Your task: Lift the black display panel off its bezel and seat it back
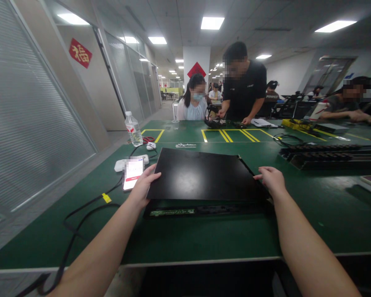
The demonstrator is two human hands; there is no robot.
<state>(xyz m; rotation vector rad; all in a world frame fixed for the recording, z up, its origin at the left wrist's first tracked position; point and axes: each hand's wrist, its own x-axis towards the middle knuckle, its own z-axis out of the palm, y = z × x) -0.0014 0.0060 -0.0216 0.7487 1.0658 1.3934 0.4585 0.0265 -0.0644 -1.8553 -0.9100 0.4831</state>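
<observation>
A flat, glossy black screen panel point(198, 175) is between my two hands, tilted above a dark frame point(225, 209) on the table. My left hand point(144, 181) is closed on the panel's left edge, thumb on top. At the right edge, my right hand point(272, 181) has its fingers pinched at the panel's side; exactly how much of the edge they grip is hard to see. Along the near side of the frame shows a green circuit board strip point(173, 212). Most of the frame is hidden under the panel.
A lit phone point(133, 174) lies beside my left hand, near a white mouse-like item point(151, 146) and a water bottle point(133, 128). A black cable point(89, 204) with a yellow tag runs along the left. Dark long parts point(324, 156) are stacked at right. People work across the green table point(204, 243).
</observation>
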